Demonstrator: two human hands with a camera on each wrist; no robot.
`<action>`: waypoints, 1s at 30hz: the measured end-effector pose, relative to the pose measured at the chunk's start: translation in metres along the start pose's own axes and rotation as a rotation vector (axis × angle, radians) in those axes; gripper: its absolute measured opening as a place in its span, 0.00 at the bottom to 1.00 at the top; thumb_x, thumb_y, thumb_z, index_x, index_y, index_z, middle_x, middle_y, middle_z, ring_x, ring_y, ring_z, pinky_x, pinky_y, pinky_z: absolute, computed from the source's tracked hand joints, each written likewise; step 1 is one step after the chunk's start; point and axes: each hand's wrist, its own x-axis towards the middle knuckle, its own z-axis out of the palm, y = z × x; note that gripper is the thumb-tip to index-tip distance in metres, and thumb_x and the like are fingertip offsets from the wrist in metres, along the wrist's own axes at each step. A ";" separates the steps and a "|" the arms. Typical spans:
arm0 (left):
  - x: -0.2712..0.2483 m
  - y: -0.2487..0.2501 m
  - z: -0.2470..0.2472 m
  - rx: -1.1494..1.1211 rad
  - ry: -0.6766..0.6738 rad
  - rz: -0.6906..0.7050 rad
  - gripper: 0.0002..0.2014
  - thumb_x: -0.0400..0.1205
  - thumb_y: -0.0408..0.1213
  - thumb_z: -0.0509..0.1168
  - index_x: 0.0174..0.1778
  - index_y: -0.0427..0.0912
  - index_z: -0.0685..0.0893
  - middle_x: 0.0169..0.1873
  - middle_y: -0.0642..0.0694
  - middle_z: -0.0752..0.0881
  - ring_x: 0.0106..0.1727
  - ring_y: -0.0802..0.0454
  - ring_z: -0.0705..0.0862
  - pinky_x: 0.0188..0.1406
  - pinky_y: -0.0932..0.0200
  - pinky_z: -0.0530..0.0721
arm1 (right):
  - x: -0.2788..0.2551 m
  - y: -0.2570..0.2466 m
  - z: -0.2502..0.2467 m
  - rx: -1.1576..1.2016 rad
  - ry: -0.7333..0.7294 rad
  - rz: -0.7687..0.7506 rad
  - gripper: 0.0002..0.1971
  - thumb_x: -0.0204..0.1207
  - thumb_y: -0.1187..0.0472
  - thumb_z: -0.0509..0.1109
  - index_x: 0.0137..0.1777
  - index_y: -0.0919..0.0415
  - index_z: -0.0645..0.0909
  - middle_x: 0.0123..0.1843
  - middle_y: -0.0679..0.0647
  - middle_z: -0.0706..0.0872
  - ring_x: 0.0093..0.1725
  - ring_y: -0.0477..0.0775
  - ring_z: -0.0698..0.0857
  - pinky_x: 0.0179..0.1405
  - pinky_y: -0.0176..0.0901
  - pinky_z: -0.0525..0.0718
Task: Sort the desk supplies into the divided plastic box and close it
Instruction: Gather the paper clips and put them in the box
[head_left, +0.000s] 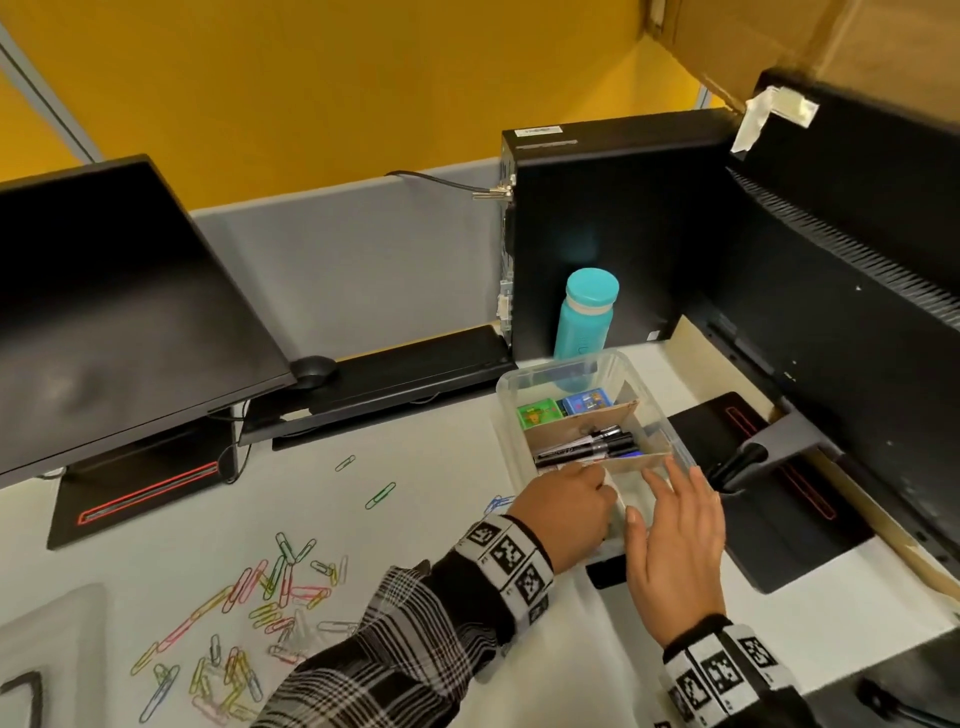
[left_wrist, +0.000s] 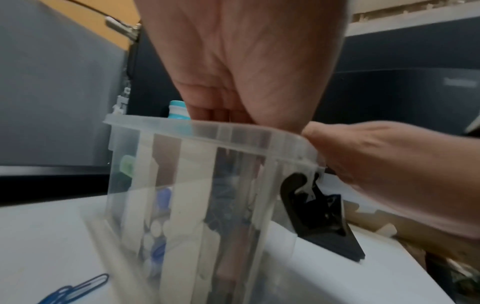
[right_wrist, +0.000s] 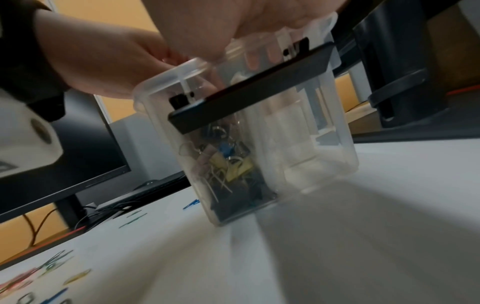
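Box, clear plastic with cardboard dividers, stands on the bench in front of the black computer case, beside the teal bottle. Far compartment holds small green and blue packs; the middle one holds black markers; the near end holds binder clips, seen through the wall in the right wrist view. Loose paper clips lie scattered on the bench to the left, well apart from the box. No lid is fitted; a pale shape at the lower left corner of the head view may be the lid, but this cannot be confirmed.

Left hand reaches over the near left rim, fingers curled down inside the near compartment; what its grip encloses cannot be determined. Right hand lies flat on the near right rim, grip wide, fingers straight and holding nothing.

Step in hand, as judged: depositing or settling items in the near compartment. Procedure:
1. Keep the right hand steadying the rim so the light box does not slide or tip.
2. Release items low, inside one compartment only, clear of the cardboard divider.
3. Gather the remaining paper clips in small bunches; sweeping them to the bench edge risks dropping some.
4. Check that no marker stands above the rim before closing.
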 end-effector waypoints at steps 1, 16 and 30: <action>0.001 -0.003 0.001 -0.016 -0.009 -0.017 0.14 0.83 0.38 0.59 0.61 0.35 0.80 0.59 0.38 0.79 0.58 0.38 0.79 0.51 0.45 0.81 | 0.000 0.001 0.000 0.007 -0.001 -0.009 0.26 0.80 0.50 0.49 0.71 0.65 0.72 0.77 0.63 0.70 0.81 0.62 0.57 0.81 0.50 0.44; -0.221 -0.116 0.028 -0.246 0.300 -0.563 0.14 0.82 0.35 0.62 0.63 0.52 0.81 0.60 0.56 0.80 0.61 0.56 0.79 0.57 0.57 0.82 | -0.019 -0.095 -0.008 0.150 -0.301 -0.780 0.13 0.78 0.55 0.61 0.60 0.53 0.79 0.62 0.48 0.81 0.62 0.53 0.79 0.61 0.41 0.77; -0.405 -0.132 0.112 -0.684 -0.117 -1.137 0.26 0.65 0.45 0.80 0.51 0.51 0.71 0.38 0.52 0.80 0.35 0.58 0.78 0.36 0.66 0.79 | -0.096 -0.141 0.068 -0.154 -1.165 -0.287 0.69 0.52 0.36 0.81 0.81 0.52 0.35 0.71 0.56 0.56 0.69 0.59 0.65 0.70 0.49 0.72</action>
